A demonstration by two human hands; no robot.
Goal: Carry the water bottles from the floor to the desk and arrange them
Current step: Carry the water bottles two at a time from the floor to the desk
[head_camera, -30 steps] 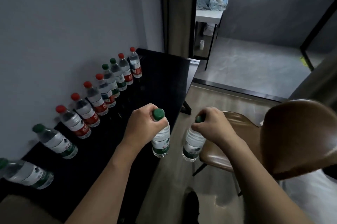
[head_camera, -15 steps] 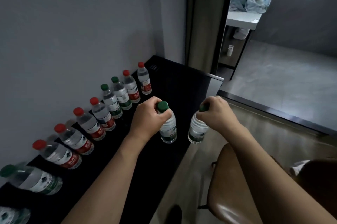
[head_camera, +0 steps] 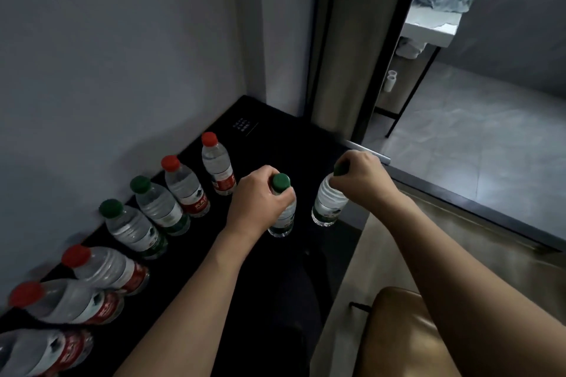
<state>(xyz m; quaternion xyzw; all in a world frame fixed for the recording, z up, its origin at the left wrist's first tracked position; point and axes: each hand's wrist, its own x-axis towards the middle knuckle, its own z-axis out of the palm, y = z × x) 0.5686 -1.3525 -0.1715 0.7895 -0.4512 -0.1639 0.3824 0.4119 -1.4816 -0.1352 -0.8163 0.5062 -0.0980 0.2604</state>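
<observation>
My left hand (head_camera: 260, 195) grips a green-capped water bottle (head_camera: 283, 217) by its neck, upright over the black desk (head_camera: 275, 300). A second green-capped bottle (head_camera: 327, 205) hangs near the desk's right edge, held at its cap by my right hand (head_camera: 361, 179). Whether either bottle's base touches the desk I cannot tell. Along the wall stands a row of several bottles, some red-capped like the farthest one (head_camera: 218, 163), some green-capped like one in the middle (head_camera: 159, 205).
A brown chair (head_camera: 398, 336) sits below my right arm beside the desk. Beyond the desk's far end is a dark door frame (head_camera: 376, 76), with a grey floor and a white table (head_camera: 432, 27) behind it.
Both hands carried their bottles forward and left, from beside the desk to over its far part. The view moved closer to the desk and the row of bottles.
</observation>
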